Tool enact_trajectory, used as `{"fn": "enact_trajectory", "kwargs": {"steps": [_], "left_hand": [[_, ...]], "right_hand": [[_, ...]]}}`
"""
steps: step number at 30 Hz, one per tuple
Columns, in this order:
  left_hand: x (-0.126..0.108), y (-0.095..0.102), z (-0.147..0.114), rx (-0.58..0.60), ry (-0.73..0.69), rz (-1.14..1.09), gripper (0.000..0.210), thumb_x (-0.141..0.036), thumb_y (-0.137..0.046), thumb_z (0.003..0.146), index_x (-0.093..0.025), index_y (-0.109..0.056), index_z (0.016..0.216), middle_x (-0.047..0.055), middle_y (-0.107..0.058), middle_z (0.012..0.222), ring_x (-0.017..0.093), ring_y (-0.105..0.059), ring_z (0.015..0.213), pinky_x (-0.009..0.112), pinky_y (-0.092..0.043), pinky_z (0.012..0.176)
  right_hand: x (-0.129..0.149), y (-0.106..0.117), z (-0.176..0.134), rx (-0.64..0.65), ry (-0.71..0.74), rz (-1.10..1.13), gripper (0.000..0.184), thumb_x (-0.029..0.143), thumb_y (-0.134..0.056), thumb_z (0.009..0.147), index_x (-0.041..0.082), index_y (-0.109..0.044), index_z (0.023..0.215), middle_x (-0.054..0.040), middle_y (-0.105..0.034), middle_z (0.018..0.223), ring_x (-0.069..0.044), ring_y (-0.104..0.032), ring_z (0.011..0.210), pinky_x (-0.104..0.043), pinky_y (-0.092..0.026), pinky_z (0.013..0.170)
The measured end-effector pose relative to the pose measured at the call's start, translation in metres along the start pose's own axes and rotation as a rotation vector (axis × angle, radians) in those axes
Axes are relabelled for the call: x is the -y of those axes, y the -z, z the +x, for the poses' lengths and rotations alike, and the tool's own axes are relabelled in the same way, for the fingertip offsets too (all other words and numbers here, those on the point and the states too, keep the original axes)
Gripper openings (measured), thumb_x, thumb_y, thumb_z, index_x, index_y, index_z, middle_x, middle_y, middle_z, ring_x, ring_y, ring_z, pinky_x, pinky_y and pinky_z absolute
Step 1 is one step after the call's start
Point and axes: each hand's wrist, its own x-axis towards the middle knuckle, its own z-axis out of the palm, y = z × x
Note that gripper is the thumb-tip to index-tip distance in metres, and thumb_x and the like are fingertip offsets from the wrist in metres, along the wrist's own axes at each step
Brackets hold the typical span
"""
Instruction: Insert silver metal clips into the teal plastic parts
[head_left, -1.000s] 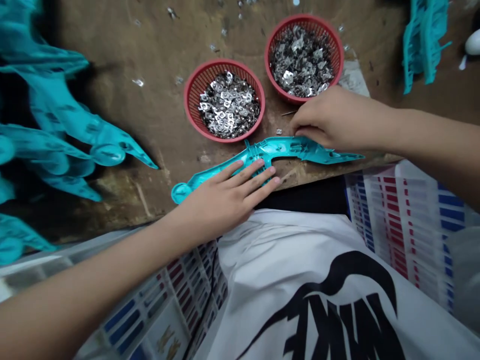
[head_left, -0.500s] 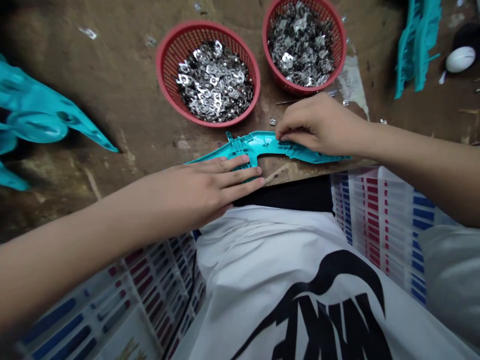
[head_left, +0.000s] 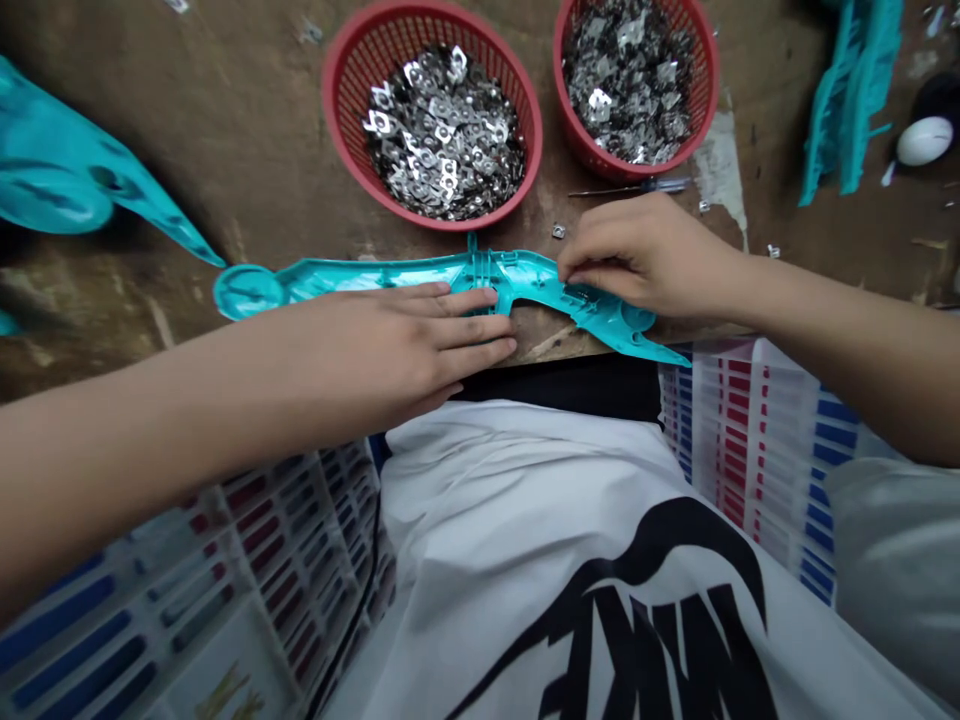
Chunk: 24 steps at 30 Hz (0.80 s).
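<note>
A long turquoise plastic shell lies along the table's near edge, its ribbed hollow side up. My left hand rests flat across its middle, fingers stretched out toward the right. Over the shell's right part, my right hand is closed with thumb and fingertips pinched together just above or on the surface. Whatever sits in that pinch is hidden by the fingers. A small metal clip lies on the table just left of the right hand, and a thin screwdriver lies behind it.
Two red baskets, one left and one right, hold many small metal clips. Other turquoise parts lie at left and far right. A white rounded object is nearby. Slatted plastic crates stand below the table edge.
The turquoise shell has turned, its right end now lower and its rounded left end now in view. My left hand stays flat on it, the right still pinched over its right part.
</note>
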Motion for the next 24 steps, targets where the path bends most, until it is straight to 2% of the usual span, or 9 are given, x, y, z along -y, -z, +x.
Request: {"fn": "enact_trajectory", "kwargs": {"steps": [4, 8, 14, 19, 24], "left_hand": [[-0.002, -0.002, 0.001, -0.01, -0.001, 0.008, 0.068, -0.022, -0.048, 0.115, -0.026, -0.08, 0.175, 0.002, -0.071, 0.191, 0.037, -0.05, 0.193, 0.066, -0.036, 0.164], [-0.003, -0.003, 0.001, 0.024, 0.05, -0.003, 0.069, -0.025, -0.046, 0.116, -0.024, -0.078, 0.177, 0.002, -0.07, 0.192, 0.035, -0.045, 0.195, 0.067, -0.033, 0.165], [-0.004, 0.0, 0.001, 0.028, 0.034, 0.013, 0.068, -0.027, -0.043, 0.119, -0.025, -0.078, 0.178, 0.0, -0.068, 0.194, 0.036, -0.044, 0.196, 0.066, -0.033, 0.165], [-0.004, 0.0, 0.0, 0.034, 0.018, 0.048, 0.07, -0.021, -0.046, 0.116, -0.024, -0.076, 0.179, 0.001, -0.066, 0.195, 0.034, -0.047, 0.194, 0.066, -0.033, 0.165], [0.0, -0.001, -0.002, 0.019, -0.023, 0.095, 0.069, -0.021, -0.046, 0.119, -0.025, -0.071, 0.183, 0.003, -0.065, 0.197, 0.036, -0.053, 0.191, 0.068, -0.037, 0.163]], "right_hand": [[-0.002, 0.001, -0.001, 0.047, -0.029, -0.03, 0.054, 0.054, -0.045, 0.132, 0.027, -0.091, 0.143, -0.0132, -0.094, 0.138, -0.028, -0.087, 0.125, -0.045, -0.069, 0.116], [-0.004, -0.002, -0.004, -0.003, 0.021, -0.043, 0.052, 0.056, -0.049, 0.131, 0.028, -0.093, 0.138, -0.0106, -0.094, 0.132, -0.025, -0.086, 0.12, -0.037, -0.067, 0.113], [0.002, -0.002, -0.007, 0.071, -0.005, -0.239, 0.052, 0.041, -0.041, 0.134, 0.029, -0.088, 0.153, -0.0127, -0.088, 0.143, -0.032, -0.083, 0.133, -0.047, -0.065, 0.113], [0.009, 0.004, -0.01, 0.113, 0.095, -0.476, 0.057, 0.035, -0.031, 0.136, 0.02, -0.085, 0.149, -0.0141, -0.085, 0.135, -0.032, -0.081, 0.121, -0.047, -0.062, 0.102], [0.022, 0.001, -0.009, 0.142, 0.081, -0.537, 0.057, 0.033, -0.032, 0.136, 0.016, -0.085, 0.145, -0.0168, -0.085, 0.138, -0.032, -0.078, 0.125, -0.049, -0.059, 0.105]]}}
